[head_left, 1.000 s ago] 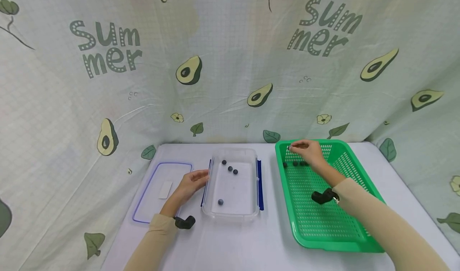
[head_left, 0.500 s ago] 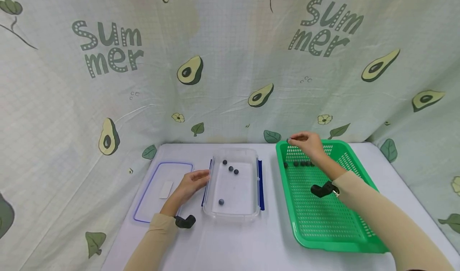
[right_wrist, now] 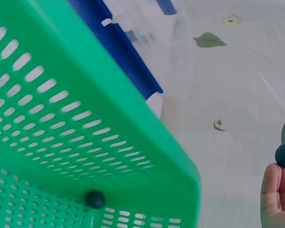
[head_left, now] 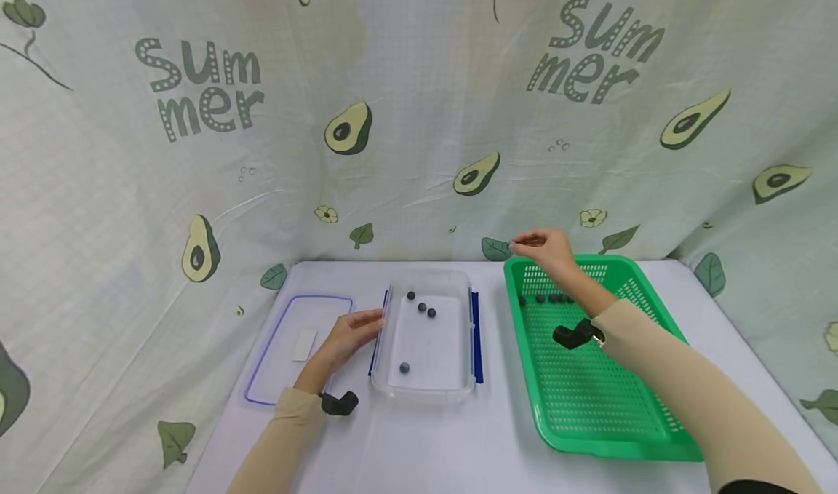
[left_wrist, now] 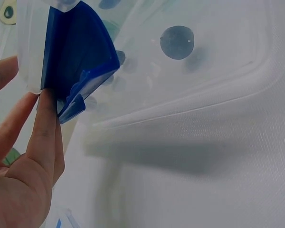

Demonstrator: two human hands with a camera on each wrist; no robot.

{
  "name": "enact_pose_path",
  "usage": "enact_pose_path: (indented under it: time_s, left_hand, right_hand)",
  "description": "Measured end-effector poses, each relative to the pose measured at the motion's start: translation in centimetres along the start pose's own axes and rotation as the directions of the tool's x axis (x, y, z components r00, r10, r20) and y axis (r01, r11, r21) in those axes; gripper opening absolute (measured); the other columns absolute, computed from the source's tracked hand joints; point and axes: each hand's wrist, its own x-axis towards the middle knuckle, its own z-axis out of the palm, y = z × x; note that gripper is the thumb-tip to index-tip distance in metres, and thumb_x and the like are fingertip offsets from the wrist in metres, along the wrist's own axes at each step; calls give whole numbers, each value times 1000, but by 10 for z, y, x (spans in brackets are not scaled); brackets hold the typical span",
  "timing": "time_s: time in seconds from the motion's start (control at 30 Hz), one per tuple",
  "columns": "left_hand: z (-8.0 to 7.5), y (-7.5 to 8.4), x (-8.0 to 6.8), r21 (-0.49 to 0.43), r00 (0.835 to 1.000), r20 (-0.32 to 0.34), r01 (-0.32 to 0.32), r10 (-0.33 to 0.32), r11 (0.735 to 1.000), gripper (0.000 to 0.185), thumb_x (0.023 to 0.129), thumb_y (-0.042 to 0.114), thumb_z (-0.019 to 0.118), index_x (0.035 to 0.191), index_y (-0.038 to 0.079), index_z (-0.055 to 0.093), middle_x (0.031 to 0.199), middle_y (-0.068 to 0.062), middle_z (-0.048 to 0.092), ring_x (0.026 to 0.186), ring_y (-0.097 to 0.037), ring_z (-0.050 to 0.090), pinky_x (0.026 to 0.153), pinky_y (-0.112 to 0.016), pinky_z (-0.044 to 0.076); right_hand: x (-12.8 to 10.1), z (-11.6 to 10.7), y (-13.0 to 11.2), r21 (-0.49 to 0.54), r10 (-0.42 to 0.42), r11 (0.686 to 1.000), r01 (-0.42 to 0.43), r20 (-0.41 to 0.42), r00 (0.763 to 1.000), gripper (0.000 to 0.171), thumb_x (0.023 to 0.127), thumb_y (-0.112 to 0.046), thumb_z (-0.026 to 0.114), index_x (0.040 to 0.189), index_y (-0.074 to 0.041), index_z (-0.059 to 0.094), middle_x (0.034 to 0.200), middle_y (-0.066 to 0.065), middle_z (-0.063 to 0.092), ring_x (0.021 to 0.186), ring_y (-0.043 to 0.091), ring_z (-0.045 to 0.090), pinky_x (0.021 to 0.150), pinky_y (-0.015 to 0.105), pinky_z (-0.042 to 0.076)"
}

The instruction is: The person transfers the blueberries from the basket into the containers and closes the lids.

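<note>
My right hand [head_left: 548, 250] pinches a blueberry [right_wrist: 284, 156] between its fingertips, above the far left corner of the green basket [head_left: 538, 425]. Several dark blueberries [head_left: 540, 299] lie along the far end of that basket. To its left stands a clear plastic box [head_left: 425, 392] with blue side latches [head_left: 476, 337]. Inside the box are several blueberries: one [head_left: 404, 367] near the front, the others toward the back. With fairly straight fingers, my left hand [head_left: 350, 337] touches the box's left side by the hanging blue latch [left_wrist: 80, 52]; its exact contact is partly hidden.
A clear lid [head_left: 262, 377] with a blue-violet rim lies left of the box, bearing a white rectangle [head_left: 304, 345]. The table [head_left: 419, 450] has a white cover. A printed curtain [head_left: 406, 116] hangs behind the table.
My right hand has risen out of the green basket with the blueberry and moved left, past the basket's far left corner. My left hand stays at the box's side.
</note>
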Motion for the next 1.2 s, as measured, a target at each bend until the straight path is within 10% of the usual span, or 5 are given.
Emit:
enact_pose_path:
  time_s: [1.2]
  left_hand:
    - [3, 2, -2, -15, 999, -35, -1, 1, 1000, 46, 94, 12, 71, 134, -5, 58, 135, -19, 59, 117, -20, 61, 98, -27, 52]
  right_hand:
    - [19, 68, -32, 61, -13, 998, 11, 28, 1000, 25, 89, -15, 77, 108, 2, 72, 101, 14, 72, 89, 23, 66, 82, 41, 56]
